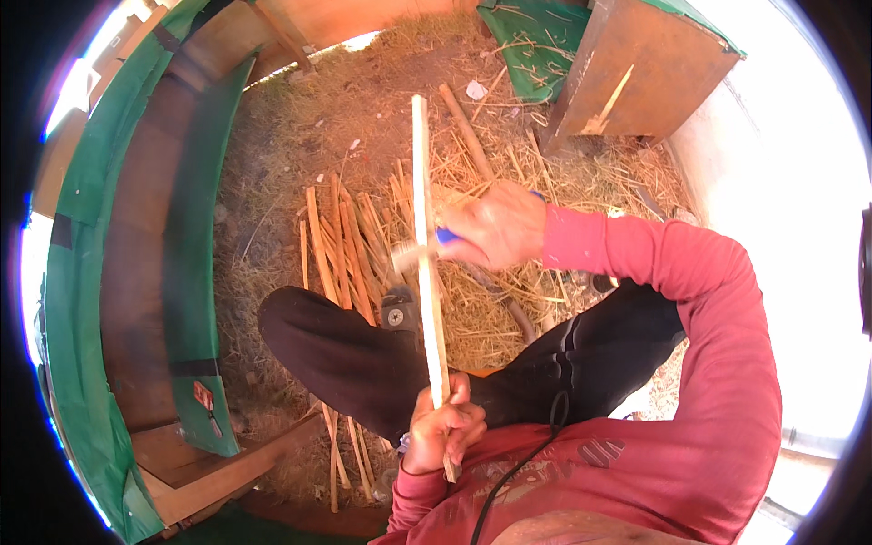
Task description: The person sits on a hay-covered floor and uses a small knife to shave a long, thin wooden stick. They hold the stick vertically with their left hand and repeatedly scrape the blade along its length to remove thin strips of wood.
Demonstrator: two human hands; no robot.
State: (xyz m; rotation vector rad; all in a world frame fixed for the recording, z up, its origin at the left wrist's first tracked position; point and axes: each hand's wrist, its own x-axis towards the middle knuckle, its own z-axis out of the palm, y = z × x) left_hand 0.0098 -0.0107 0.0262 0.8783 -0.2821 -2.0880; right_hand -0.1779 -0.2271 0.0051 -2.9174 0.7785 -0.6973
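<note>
Your left hand [443, 429] and right hand [498, 225] meet 1 pale stick [421, 182], a tool across it.
Your left grip is closed around the stick's near end, in front of your red shirt [590, 463]; the stick runs away from you between your bent legs [350, 359], its far end beyond your right hand. Your right grip is closed around a blue-handled tool [446, 235]; its blurred head crosses the stick's middle stretch, pointing left, and you cannot tell whether it touches. Left of the stick, a bundle of sticks [320, 245] lies on the straw-strewn ground [272, 136]. At the far right stands a brown wooden box [649, 77], with green cloth [536, 54] beside it.
</note>
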